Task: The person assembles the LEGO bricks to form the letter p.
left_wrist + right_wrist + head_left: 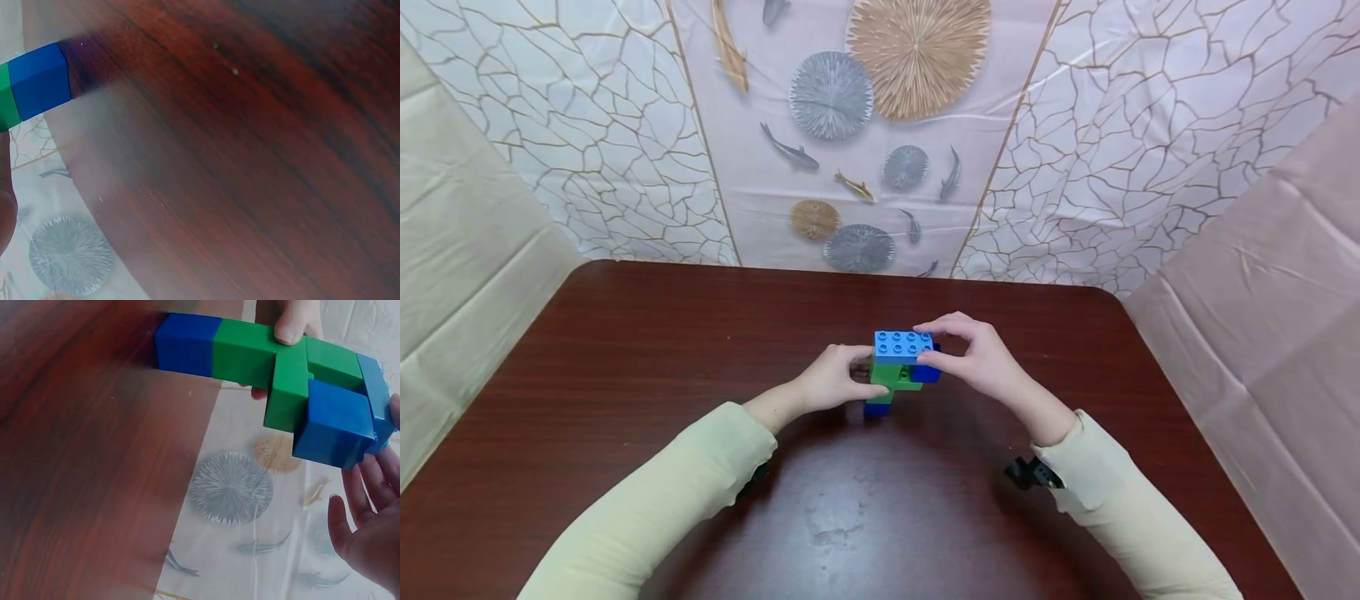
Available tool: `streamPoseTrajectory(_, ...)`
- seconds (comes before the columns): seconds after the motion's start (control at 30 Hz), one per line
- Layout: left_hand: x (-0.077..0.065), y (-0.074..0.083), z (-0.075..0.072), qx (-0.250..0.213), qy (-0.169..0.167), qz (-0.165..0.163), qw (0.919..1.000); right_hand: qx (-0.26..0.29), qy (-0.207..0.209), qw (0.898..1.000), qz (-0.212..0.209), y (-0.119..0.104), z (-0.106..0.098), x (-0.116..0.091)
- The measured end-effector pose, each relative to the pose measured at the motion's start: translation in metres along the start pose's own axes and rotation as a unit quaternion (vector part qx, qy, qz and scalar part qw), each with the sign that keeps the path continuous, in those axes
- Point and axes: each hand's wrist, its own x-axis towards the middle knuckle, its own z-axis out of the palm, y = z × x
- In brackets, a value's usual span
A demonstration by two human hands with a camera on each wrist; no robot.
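Note:
A tower of toy building bricks stands on the table, between both hands. Its foot is a dark blue brick [876, 410] [40, 81] [186, 345]. Above that come green bricks [886, 374] [244, 353], one jutting to the right. A light blue brick [901, 343] [377, 394] with studs lies across the top. Under its right end sits another dark blue brick [927, 374] [334, 422]. My left hand [831, 379] [294, 322] grips the green column from the left. My right hand [973, 354] [375, 534] pinches the light blue brick's right end between thumb and fingers.
The dark reddish-brown table [790, 308] has a rounded back edge. Behind it hangs a patterned cloth [865, 175], with plain pale cloth walls on the left and right. A black wrist device [1032, 473] shows at the right sleeve.

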Motion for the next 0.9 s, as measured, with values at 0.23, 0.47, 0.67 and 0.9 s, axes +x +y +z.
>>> streamPoseTrajectory(0.23,-0.0020,0.0006,-0.0018,0.000,-0.002,0.000,1.0000,0.000,0.005,1.000,0.004,-0.0012,0.0025,0.0004)
streamPoseTrajectory(0.47,-0.0022,0.0016,-0.0021,-0.001,-0.002,0.001,1.0000,0.005,0.007,1.000,-0.001,0.0014,0.0047,-0.0014)
streamPoseTrajectory(0.67,-0.0017,0.0024,-0.0011,-0.002,-0.002,-0.004,1.0000,0.024,0.005,1.000,0.007,0.0043,0.0051,-0.0028)
streamPoseTrajectory(0.9,-0.0008,0.0024,-0.0004,-0.003,-0.005,-0.007,1.0000,0.011,0.006,1.000,0.007,0.0038,0.0037,-0.0046)
